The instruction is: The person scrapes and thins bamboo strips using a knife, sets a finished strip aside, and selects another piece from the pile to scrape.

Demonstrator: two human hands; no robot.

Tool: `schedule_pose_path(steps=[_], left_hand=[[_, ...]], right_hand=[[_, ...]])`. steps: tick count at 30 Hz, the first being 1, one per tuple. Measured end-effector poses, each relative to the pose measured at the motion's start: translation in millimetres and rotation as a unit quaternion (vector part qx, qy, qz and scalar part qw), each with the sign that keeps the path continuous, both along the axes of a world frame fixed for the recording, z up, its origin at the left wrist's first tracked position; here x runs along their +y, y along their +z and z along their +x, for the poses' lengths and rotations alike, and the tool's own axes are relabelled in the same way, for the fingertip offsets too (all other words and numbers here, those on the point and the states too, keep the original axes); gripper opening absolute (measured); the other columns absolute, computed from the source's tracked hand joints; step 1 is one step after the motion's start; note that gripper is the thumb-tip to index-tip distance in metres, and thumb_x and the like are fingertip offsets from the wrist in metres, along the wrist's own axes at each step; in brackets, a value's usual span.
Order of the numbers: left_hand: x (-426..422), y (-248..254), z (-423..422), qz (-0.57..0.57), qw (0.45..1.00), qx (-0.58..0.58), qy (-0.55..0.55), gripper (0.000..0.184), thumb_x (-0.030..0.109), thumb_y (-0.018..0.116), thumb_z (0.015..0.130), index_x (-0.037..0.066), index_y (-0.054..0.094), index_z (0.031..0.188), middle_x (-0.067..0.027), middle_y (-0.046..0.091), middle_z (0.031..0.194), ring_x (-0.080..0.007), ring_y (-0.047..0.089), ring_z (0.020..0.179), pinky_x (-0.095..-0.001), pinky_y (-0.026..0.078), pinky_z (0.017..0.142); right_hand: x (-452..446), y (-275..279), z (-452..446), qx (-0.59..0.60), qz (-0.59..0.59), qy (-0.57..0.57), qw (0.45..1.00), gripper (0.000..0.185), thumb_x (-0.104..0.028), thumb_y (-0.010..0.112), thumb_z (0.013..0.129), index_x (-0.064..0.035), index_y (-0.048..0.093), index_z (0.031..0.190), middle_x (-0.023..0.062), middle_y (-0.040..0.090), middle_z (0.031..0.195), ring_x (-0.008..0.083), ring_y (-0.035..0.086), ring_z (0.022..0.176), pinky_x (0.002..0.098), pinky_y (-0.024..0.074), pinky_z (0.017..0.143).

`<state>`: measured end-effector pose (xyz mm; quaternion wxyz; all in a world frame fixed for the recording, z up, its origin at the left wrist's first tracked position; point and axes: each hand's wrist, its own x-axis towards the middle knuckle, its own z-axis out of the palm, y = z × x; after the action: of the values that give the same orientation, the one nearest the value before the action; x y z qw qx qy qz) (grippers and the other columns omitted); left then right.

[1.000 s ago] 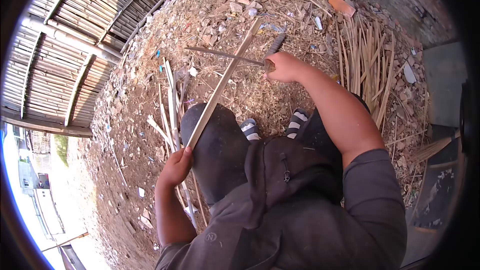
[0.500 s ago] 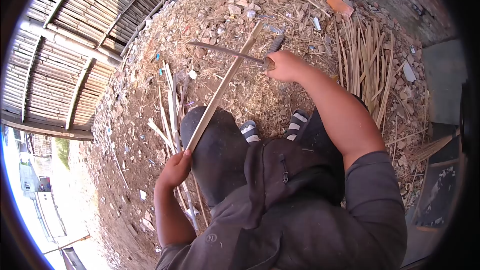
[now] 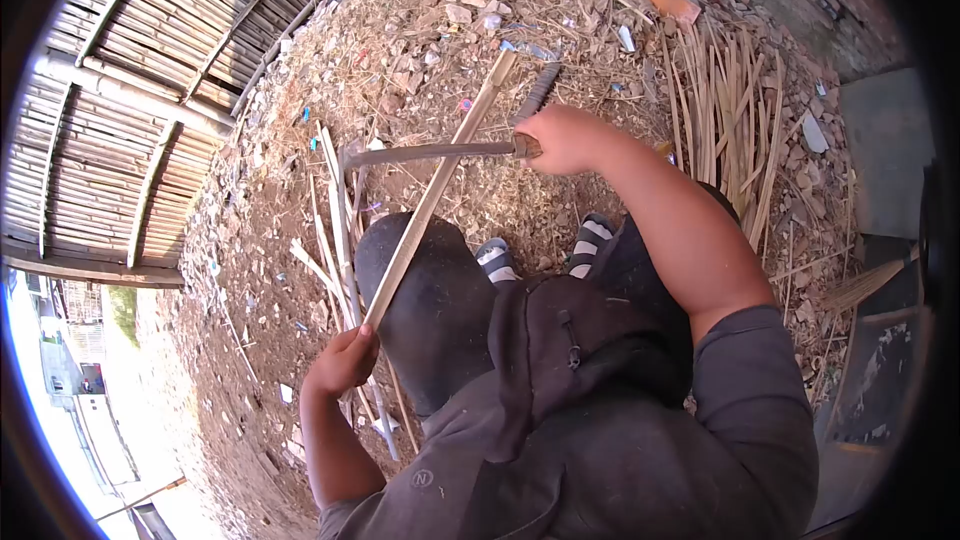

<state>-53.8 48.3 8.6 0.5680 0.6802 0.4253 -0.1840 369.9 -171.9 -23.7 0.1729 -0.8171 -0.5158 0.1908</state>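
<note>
My left hand (image 3: 343, 360) is closed around the lower end of a split bamboo strip (image 3: 425, 208), which slants up and away past my knee. My right hand (image 3: 565, 140) grips the handle of a long, slightly curved machete (image 3: 430, 153). Its blade points left and lies across the strip's upper half; whether the edge touches the bamboo I cannot tell. The blade's far end is near several bamboo pieces (image 3: 342, 230) lying on the ground to the left. A dark ribbed rod (image 3: 540, 90) shows just beyond my right hand.
A bundle of split bamboo strips (image 3: 725, 120) lies at right, with an orange brick (image 3: 672, 1) behind it. Stones, straw and litter cover the dirt ground (image 3: 270, 340). A bamboo wall (image 3: 120, 170) stands at left, a concrete wall (image 3: 770, 0) at upper right. My sandalled feet (image 3: 592, 243) are close by.
The machete has swung toward me along the strip, its tip moving left and down in view. My left hand still holds the strip's lower end.
</note>
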Motion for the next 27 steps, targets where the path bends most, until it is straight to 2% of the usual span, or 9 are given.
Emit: schedule_pose_path(steps=[3, 7, 12, 15, 16, 19, 22, 25, 27], left_hand=[[2.8, -11.5, -14.7, -0.043, 0.999, -0.01, 0.013, 0.044, 0.044, 0.044, 0.11, 0.01, 0.055, 0.084, 0.0029, 0.045, 0.062, -0.0097, 0.038, 0.049, -0.028, 0.031, 0.045], [3.3, -0.5, -7.8, -0.065, 0.998, 0.0, 0.026, 0.044, 0.047, 0.045, 0.109, 0.01, 0.054, 0.087, 0.0033, 0.042, 0.061, -0.0103, 0.036, 0.047, -0.0285, 0.03, 0.044], [17.8, -17.0, -14.4, -0.095, 0.995, -0.011, 0.01, 0.044, 0.049, 0.047, 0.107, 0.01, 0.053, 0.087, 0.0015, 0.043, 0.061, -0.0115, 0.036, 0.046, -0.029, 0.03, 0.042], [14.3, -18.9, -18.7, -0.12, 0.993, -0.011, 0.019, 0.045, 0.051, 0.048, 0.106, 0.01, 0.054, 0.088, 0.0016, 0.042, 0.059, -0.0122, 0.036, 0.045, -0.0292, 0.029, 0.041], [14.4, -18.9, -14.4, -0.124, 0.992, -0.012, 0.026, 0.045, 0.051, 0.048, 0.106, 0.01, 0.054, 0.088, 0.0015, 0.042, 0.059, -0.0125, 0.037, 0.045, -0.0294, 0.029, 0.041], [21.7, -22.0, -14.7, -0.136, 0.99, -0.016, 0.032, 0.046, 0.051, 0.048, 0.106, 0.009, 0.054, 0.089, 0.001, 0.042, 0.059, -0.0133, 0.037, 0.044, -0.03, 0.029, 0.041], [23.5, -27.5, -14.6, -0.14, 0.99, -0.018, 0.022, 0.046, 0.051, 0.048, 0.106, 0.009, 0.054, 0.089, 0.001, 0.042, 0.059, -0.0134, 0.037, 0.044, -0.0299, 0.029, 0.041], [17.0, -24.2, -10.3, -0.111, 0.993, -0.027, 0.001, 0.046, 0.05, 0.046, 0.107, 0.009, 0.054, 0.088, 0.0015, 0.041, 0.058, -0.0122, 0.036, 0.044, -0.029, 0.028, 0.041], [11.8, -16.1, -7.0, -0.098, 0.995, -0.024, 0.008, 0.047, 0.048, 0.043, 0.11, 0.009, 0.053, 0.086, 0.0027, 0.041, 0.057, -0.0105, 0.035, 0.043, -0.0275, 0.028, 0.041]], right_hand=[[-0.5, -6.7, 8.7, 0.017, -0.026, 0.017, 0.999, 0.033, -0.032, 0.076, 0.081, -0.0088, 0.07, 0.104, 0.0147, 0.072, 0.092, 0.0342, 0.07, 0.092, 0.0461, 0.054, 0.08], [-3.0, -22.4, 31.2, 0.063, 0.01, -0.119, 0.991, 0.033, -0.029, 0.076, 0.08, -0.0088, 0.07, 0.106, 0.0147, 0.072, 0.093, 0.0334, 0.07, 0.091, 0.0463, 0.0539, 0.08], [3.6, 0.0, -6.6, -0.024, 0.035, 0.023, 0.999, 0.036, -0.032, 0.078, 0.081, -0.0038, 0.07, 0.102, 0.0179, 0.072, 0.088, 0.036, 0.07, 0.082, 0.0464, 0.055, 0.077], [2.9, -19.4, 12.4, 0.005, 0.011, -0.058, 0.998, 0.024, -0.025, 0.07, 0.083, -0.0107, 0.07, 0.102, 0.0147, 0.072, 0.091, 0.0347, 0.071, 0.091, 0.0475, 0.0547, 0.078], [0.4, -25.9, 22.6, 0.094, 0.051, -0.137, 0.985, 0.023, -0.023, 0.069, 0.083, -0.0109, 0.07, 0.102, 0.0144, 0.072, 0.089, 0.035, 0.071, 0.088, 0.048, 0.0545, 0.077], [-1.3, -16.8, 26.4, 0.071, 0.041, -0.134, 0.988, 0.031, -0.027, 0.075, 0.081, -0.0066, 0.07, 0.105, 0.0178, 0.071, 0.087, 0.0357, 0.071, 0.078, 0.0456, 0.0557, 0.073], [5.9, -22.8, 3.3, -0.022, 0.122, -0.03, 0.992, 0.03, -0.024, 0.074, 0.08, -0.0094, 0.071, 0.106, 0.0195, 0.071, 0.088, 0.0377, 0.07, 0.078, 0.0467, 0.0559, 0.072], [7.4, 2.3, -12.6, -0.128, 0.023, 0.038, 0.991, 0.03, -0.023, 0.074, 0.079, -0.0112, 0.071, 0.107, 0.0206, 0.07, 0.089, 0.0397, 0.069, 0.081, 0.0472, 0.056, 0.074], [2.7, -46.0, 25.6, -0.055, 0.062, -0.085, 0.993, 0.027, -0.022, 0.072, 0.08, -0.0097, 0.069, 0.103, 0.0174, 0.071, 0.089, 0.0386, 0.07, 0.086, 0.0473, 0.0555, 0.077]])
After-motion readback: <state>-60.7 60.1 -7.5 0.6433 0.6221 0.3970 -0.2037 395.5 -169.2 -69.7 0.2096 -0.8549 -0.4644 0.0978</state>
